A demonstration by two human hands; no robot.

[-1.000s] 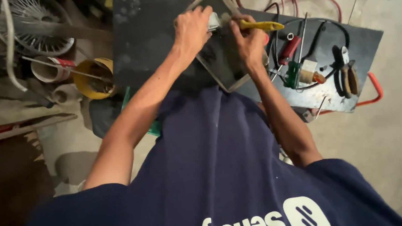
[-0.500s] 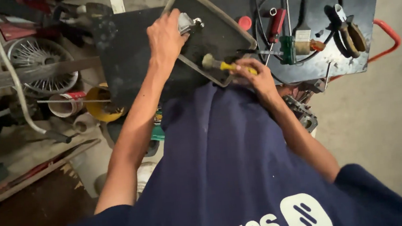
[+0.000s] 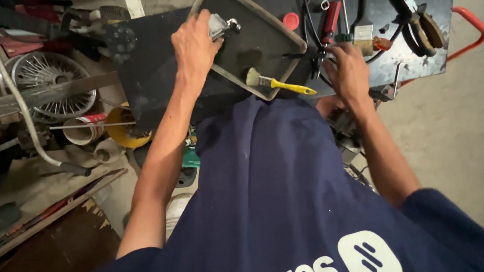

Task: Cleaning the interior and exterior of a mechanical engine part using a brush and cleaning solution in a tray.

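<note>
My left hand (image 3: 193,44) is closed on a small grey metal part (image 3: 222,24), held over a dark rectangular metal tray (image 3: 279,30) on a black worktop (image 3: 154,62). A paintbrush with a yellow handle (image 3: 279,82) lies on the tray's near corner, with no hand on it. To the right of the brush, my right hand (image 3: 347,74) holds nothing, and its fingers touch a tangle of black cables (image 3: 314,59). My dark blue shirt hides the worktop's near edge.
On the worktop's right part lie a red-handled screwdriver (image 3: 331,20), a wider brush (image 3: 363,29), a red cap (image 3: 291,21) and other tools. A spoked wheel (image 3: 50,82), a yellow bowl (image 3: 122,129) and pipes crowd the left. A red bar (image 3: 474,22) sticks out at right.
My right hand has let go of the yellow-handled brush, which now lies on the tray's corner, and has moved right to the cables. My left hand keeps the metal part.
</note>
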